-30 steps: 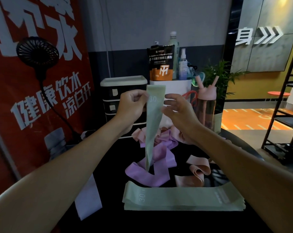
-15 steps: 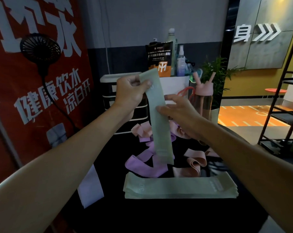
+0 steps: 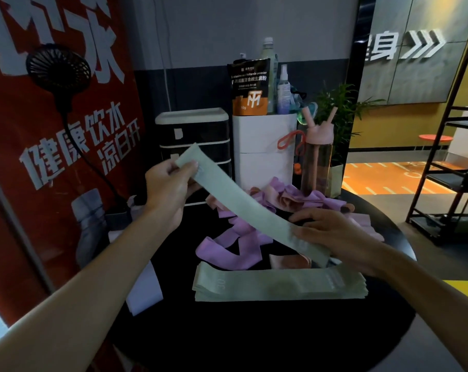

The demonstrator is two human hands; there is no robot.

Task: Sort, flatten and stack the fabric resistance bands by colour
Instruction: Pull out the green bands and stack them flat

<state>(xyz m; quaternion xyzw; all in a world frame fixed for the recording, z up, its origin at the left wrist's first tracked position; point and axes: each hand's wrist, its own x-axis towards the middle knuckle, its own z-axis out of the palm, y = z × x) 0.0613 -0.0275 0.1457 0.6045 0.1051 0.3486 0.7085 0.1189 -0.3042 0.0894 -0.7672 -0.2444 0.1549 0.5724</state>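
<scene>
I hold a pale green band [image 3: 243,208] stretched flat in the air, slanting down from upper left to lower right. My left hand [image 3: 171,189] pinches its upper end. My right hand [image 3: 332,232] grips its lower end, just above the right part of a flat stack of green bands [image 3: 275,287] lying near the front of the round black table [image 3: 254,334]. Behind the stack lies a loose heap of purple bands [image 3: 227,251], and crumpled pink bands [image 3: 289,260] lie among them and further back.
At the table's back stand a black drawer unit [image 3: 195,135], a white box [image 3: 265,149] with a pouch and bottles on top, and a pink bottle [image 3: 317,162]. A fan [image 3: 57,67] and a red banner are on the left, a black shelf rack [image 3: 453,162] on the right.
The green band hung upright from my left hand. My right hand has slid down it and pulled its lower end out to the right, so it now slants low over the green stack.
</scene>
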